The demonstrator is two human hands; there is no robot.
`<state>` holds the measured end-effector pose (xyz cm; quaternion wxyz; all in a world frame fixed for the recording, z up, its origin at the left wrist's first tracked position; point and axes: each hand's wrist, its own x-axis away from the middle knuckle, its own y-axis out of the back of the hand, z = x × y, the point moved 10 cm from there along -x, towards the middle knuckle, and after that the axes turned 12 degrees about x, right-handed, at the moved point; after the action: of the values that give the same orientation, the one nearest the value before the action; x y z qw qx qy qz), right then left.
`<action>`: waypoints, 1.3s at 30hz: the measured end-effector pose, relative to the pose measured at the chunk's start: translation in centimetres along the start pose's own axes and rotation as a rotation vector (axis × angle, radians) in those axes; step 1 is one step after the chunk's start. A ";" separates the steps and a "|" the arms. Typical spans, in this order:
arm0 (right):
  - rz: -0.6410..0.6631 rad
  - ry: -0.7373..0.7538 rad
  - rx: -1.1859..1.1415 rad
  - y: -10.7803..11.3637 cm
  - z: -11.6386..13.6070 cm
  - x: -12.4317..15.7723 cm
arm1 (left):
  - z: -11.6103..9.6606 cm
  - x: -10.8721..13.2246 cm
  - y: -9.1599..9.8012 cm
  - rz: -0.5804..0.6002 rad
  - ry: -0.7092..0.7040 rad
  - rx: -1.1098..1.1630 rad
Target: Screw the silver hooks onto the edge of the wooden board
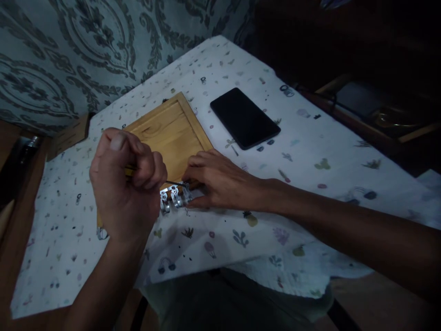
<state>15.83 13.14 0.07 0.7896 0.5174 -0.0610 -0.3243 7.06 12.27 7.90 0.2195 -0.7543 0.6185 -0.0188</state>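
Observation:
A yellow-brown wooden board with a raised frame lies on the cloth-covered table. Along its near edge sit several shiny metal clips. My left hand is closed in a fist around the yellow handle of a screwdriver, whose thin dark shaft reaches right to the clip at the board's near corner. Beside that clip rests my right hand, its fingers and thumb closed round the corner clip and the board's edge. Another metal piece shows at the board's left end, partly behind my left wrist.
A black phone lies beyond the board, to the right. At the far left stands a brown cardboard piece by the patterned wall. The white printed tablecloth hangs over the near edge.

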 end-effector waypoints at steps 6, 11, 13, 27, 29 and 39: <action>-0.020 0.013 0.000 -0.1 -0.1 0.0 | 0.1 -0.2 -1.6 0.199 0.022 0.013; 0.004 0.007 0.013 -0.3 -0.2 0.1 | 0.5 0.2 -2.6 0.311 0.056 0.010; -0.012 0.015 0.022 -0.3 -0.1 0.1 | 0.5 0.2 -2.3 0.271 0.054 -0.023; -0.020 0.008 0.037 -0.3 -0.2 -0.1 | 0.3 0.8 -2.0 0.133 -0.017 -0.030; -0.004 0.010 0.023 -0.3 -0.2 -0.1 | 0.6 0.8 -2.3 0.129 -0.009 -0.006; -0.034 0.013 0.026 -0.5 -0.3 0.0 | 0.8 0.5 -3.0 0.114 0.003 -0.005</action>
<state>15.75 13.30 -0.49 0.7776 0.5307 -0.0514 -0.3333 10.21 12.47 8.08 0.2177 -0.7182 0.6608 -0.0059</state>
